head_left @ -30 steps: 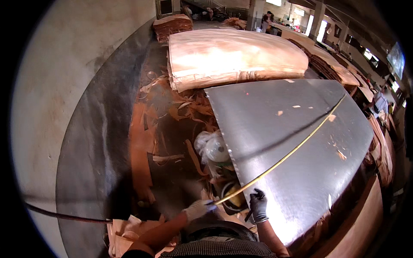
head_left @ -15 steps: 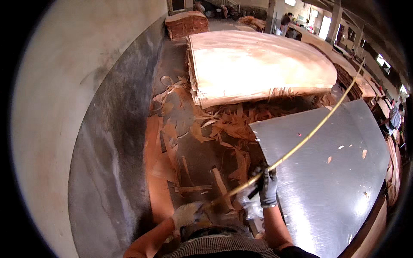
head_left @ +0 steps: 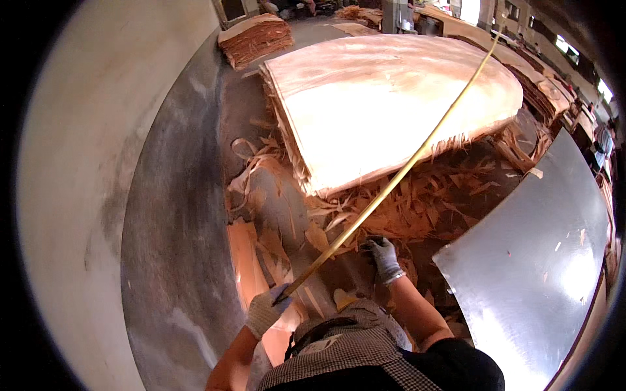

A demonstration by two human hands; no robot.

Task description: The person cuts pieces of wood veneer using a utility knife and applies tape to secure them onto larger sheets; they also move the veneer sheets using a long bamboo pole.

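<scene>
My left hand [head_left: 266, 311], in a pale knit glove, is closed round the near end of a long thin yellowish pole [head_left: 398, 177]. The pole slants up and to the right, over a large stack of wood veneer sheets [head_left: 385, 111], and its tip narrows toward the far right. Below the pole and apart from it is my right hand [head_left: 385, 259], in a grey glove with dark fingers. Its fingers are curled, and a thin dark shape shows beside them; what it holds is unclear. Torn veneer strips [head_left: 398, 215] litter the floor under both hands.
A metal-topped table [head_left: 528, 260] with small scraps stands at the right. Along the left runs a wall with a dark lower band [head_left: 176, 228]. A smaller veneer stack [head_left: 255, 40] sits at the far left, and more stacks [head_left: 548, 91] line the far right.
My right hand has let go of the pole and moved slightly left. The left hand has risen with the pole, which now points more steeply and farther left. The view has shifted, putting the metal table lower right.
</scene>
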